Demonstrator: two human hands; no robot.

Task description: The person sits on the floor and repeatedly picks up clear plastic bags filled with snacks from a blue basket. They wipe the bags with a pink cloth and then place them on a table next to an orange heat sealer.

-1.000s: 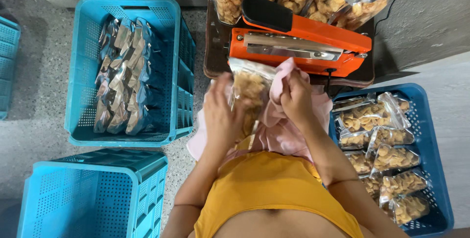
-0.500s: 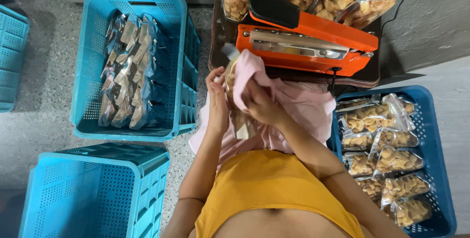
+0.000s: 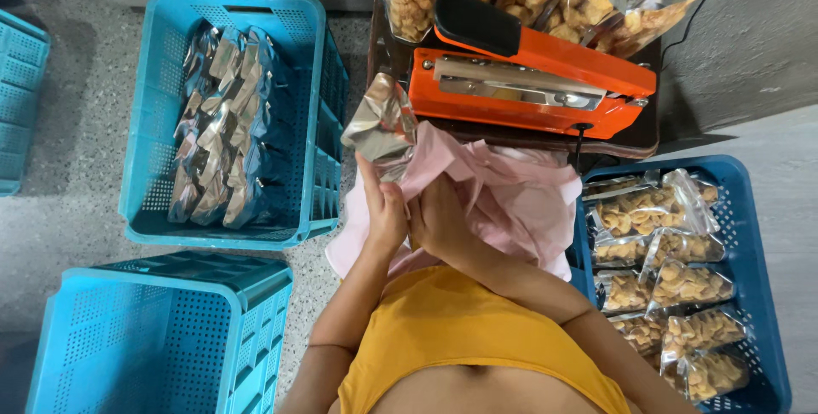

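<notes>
Both hands meet over the lap: the left hand [image 3: 385, 209] pinches a silvery snack pouch [image 3: 381, 127] upright, while the right hand [image 3: 443, 222] presses a pink cloth [image 3: 511, 197] against it, fingers seemingly curled together. Three blue crates show fully, plus one orange sealer [image 3: 532, 82].

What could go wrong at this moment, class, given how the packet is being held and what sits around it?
1. The left hand holds the shiny packet only by its lower end, wrapped in pink cloth; it might slip.
2. The packet sits close beside the orange sealer; it could knock against it.
3. The right hand presses loose cloth, which may snag the sealer's edge.
</notes>
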